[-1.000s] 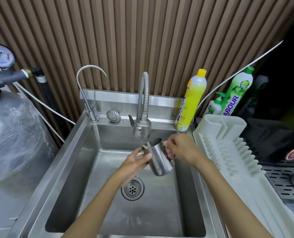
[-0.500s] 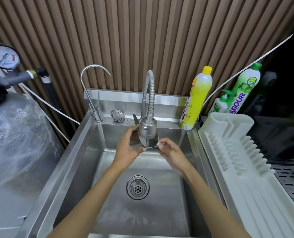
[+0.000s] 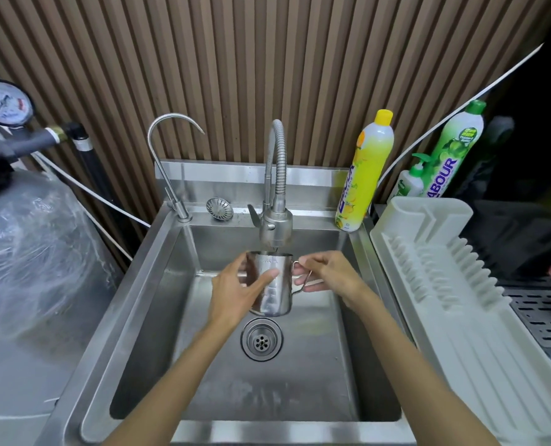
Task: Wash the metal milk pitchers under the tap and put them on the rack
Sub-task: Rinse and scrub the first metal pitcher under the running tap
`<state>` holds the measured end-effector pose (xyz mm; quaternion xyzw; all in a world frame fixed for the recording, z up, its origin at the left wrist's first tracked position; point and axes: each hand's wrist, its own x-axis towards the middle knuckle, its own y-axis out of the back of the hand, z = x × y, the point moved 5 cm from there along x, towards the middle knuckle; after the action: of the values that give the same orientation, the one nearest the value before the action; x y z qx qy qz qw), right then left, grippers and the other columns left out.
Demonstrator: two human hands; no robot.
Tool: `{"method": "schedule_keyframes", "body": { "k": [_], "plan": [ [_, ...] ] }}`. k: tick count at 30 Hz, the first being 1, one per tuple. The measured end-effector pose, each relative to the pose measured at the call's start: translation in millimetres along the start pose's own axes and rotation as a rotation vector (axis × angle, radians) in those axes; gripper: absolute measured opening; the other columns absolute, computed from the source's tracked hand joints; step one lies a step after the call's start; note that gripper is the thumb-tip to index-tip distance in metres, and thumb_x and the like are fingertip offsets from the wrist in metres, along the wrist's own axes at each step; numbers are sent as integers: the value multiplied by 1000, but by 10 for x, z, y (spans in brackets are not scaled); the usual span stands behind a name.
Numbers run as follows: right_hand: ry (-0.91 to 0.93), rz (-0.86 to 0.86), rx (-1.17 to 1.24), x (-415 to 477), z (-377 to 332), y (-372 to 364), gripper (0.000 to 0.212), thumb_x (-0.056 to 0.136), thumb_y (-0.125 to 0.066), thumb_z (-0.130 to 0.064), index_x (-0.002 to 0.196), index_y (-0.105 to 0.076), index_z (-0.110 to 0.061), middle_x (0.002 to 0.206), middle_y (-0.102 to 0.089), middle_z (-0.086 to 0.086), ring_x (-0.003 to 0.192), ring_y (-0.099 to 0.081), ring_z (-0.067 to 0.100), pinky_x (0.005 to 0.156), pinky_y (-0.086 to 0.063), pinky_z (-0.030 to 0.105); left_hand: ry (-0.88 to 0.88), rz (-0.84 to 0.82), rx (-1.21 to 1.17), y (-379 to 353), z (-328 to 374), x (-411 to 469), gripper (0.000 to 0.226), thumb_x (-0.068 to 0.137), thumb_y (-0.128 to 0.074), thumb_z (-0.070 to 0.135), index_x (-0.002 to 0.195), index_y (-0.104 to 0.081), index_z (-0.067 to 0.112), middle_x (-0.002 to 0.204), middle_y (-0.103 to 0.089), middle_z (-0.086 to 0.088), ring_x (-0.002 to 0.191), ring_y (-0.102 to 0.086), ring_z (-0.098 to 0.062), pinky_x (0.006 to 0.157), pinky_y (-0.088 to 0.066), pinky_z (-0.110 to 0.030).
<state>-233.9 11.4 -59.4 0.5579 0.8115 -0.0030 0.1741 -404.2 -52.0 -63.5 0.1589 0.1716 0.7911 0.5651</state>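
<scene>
Milk pitcher [image 3: 272, 284] upright under tap [image 3: 275, 228]; my left hand [image 3: 238, 292] cupped its wet, slippery body, right hand [image 3: 327, 273] pinched the handle, at 3 o'clock, the surer hold.

We now hold the milk pitcher [image 3: 272, 284] upright under the tap head [image 3: 275, 228], lower than half a second ago. Our left hand [image 3: 237, 292] wraps its body instead of reaching up beside the tap, and our right hand [image 3: 327, 273] pinches the handle.
</scene>
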Motion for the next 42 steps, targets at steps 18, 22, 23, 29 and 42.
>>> {"method": "schedule_keyframes", "body": {
  "k": [18, 22, 23, 29, 42],
  "plan": [
    [128, 131, -98, 74, -111, 259, 19, 89, -58, -7, 104, -67, 0, 96, -66, 7, 89, -59, 13, 88, -43, 11, 59, -38, -438, -306, 8, 262, 68, 65, -77, -5, 114, -39, 20, 111, -54, 13, 102, -54, -1, 83, -42, -4],
    [1, -23, 509, 153, 169, 38, 26, 90, -47, 5, 115, -54, 12, 99, -65, 13, 89, -65, 15, 92, -51, 23, -138, 13, -159, -81, 135, 256, 73, 61, -84, 11, 121, -46, 25, 113, -52, 18, 102, -49, 6, 88, -37, -6],
    [-11, -58, 580, 165, 208, -32, 25, 91, -46, 5, 114, -55, 9, 101, -65, 15, 88, -67, 14, 91, -51, 23, -184, 13, -94, -40, 158, 250, 74, 61, -84, 15, 124, -47, 24, 115, -51, 17, 102, -48, 5, 88, -35, -4],
    [-29, -143, 581, 156, 317, -275, 24, 95, -45, -5, 112, -58, 6, 98, -70, 14, 87, -71, 16, 84, -56, 24, -266, 38, 64, 170, 170, 186, 74, 59, -76, 49, 125, -50, 32, 108, -52, 15, 101, -47, 5, 84, -32, 2],
    [149, 153, -486, -126, -311, 161, 16, 88, -61, -18, 83, -71, -6, 85, -73, 12, 80, -68, 22, 73, -51, 29, 228, -138, -496, -464, -328, -34, 45, 72, -76, 18, 114, -61, 18, 112, -68, 0, 107, -62, -11, 78, -50, -8]
  ]
}}
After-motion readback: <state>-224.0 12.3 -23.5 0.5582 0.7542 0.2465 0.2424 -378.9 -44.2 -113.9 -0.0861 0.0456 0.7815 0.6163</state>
